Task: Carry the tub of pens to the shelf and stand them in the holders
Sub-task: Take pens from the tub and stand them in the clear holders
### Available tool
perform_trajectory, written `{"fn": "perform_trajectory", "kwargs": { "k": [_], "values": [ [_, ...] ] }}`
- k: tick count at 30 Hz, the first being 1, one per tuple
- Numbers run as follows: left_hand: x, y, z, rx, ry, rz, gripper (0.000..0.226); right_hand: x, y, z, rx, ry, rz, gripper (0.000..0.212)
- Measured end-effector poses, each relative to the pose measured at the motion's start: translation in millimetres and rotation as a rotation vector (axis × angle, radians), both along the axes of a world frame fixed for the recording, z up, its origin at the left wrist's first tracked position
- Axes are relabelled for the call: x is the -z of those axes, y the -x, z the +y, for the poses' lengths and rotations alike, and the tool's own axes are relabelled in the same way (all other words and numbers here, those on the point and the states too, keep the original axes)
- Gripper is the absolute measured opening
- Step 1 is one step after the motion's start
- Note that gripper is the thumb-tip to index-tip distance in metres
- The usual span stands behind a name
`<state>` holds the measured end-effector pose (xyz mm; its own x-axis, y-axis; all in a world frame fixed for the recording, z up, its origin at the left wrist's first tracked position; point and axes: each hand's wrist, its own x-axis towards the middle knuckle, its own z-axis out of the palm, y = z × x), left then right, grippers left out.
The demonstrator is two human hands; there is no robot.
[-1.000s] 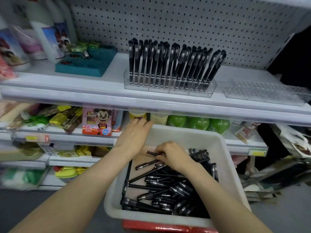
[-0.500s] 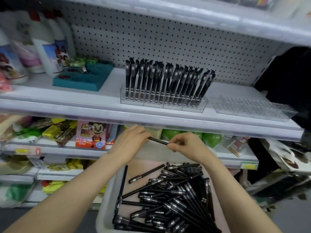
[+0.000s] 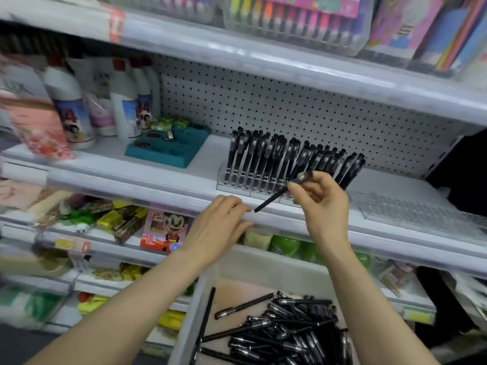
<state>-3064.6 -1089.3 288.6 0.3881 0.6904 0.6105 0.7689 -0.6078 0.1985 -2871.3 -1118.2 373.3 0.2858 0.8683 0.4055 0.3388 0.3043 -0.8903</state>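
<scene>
**Bring the pen upright, then seat it in a free slot**

Your right grip (image 3: pixel 320 204) pinches one slim black plastic pen (image 3: pixel 274 197) near its upper end, between thumb and fingertips, the other fingers loosely curled. The pen slants, its lower tip pointing down and left, close to the fingers of your left grip (image 3: pixel 218 225) but not touching them. It hangs in front of the clear plastic holder (image 3: pixel 224 187) already crowded with upright black pens on the white metal shelf (image 3: pixel 147 177).

To seat it well, I would roll the wrist until the pen stands vertical, tip down, before lowering. The near row looks full, so pick a free hole by sight; the empty clear holder (image 3: pixel 411 214) just to the right seems the safer target. Lower straight down, or you may knock the neighbours askew.

Your left grip holds nothing: its fingers bend loosely over the shelf's front edge, forearm reaching up from below left. The right forearm rises steeply, wrist bent towards the holder. The white plastic tub (image 3: pixel 189 320) sits below the shelf, with many loose black pens (image 3: pixel 290 333) heaped inside
</scene>
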Motion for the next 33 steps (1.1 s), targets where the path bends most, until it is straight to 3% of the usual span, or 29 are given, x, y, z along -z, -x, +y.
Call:
{"fn": "perform_trajectory", "kwargs": {
  "k": [3,7,12,21,27,33],
  "values": [
    [-21.4,21.2,15.2,-0.139,-0.019,-0.08,0.037,-34.7,11.2,16.9,-0.017,-0.13,-0.134,0.007],
    [-30.0,42.0,42.4,-0.205,-0.008,0.015,0.048,-61.6,37.6,44.6,-0.019,-0.182,-0.268,0.011],
    [-27.4,47.7,55.4,-0.205,-0.057,0.066,0.06,-57.6,64.8,75.7,-0.035,-0.168,-0.35,0.022],
    [-28.5,50.2,58.7,-0.178,-0.039,0.063,0.056,-29.9,87.5,104.7,-0.091,-0.055,-0.574,0.012],
    [-28.3,53.0,58.4,-0.156,-0.024,0.051,0.06,-9.9,92.6,107.4,-0.069,-0.011,-0.557,0.019],
    [-27.4,48.9,39.2,-0.152,-0.057,0.0,0.039,-5.9,76.6,79.1,-0.072,-0.028,-0.455,0.02]
  ]
}}
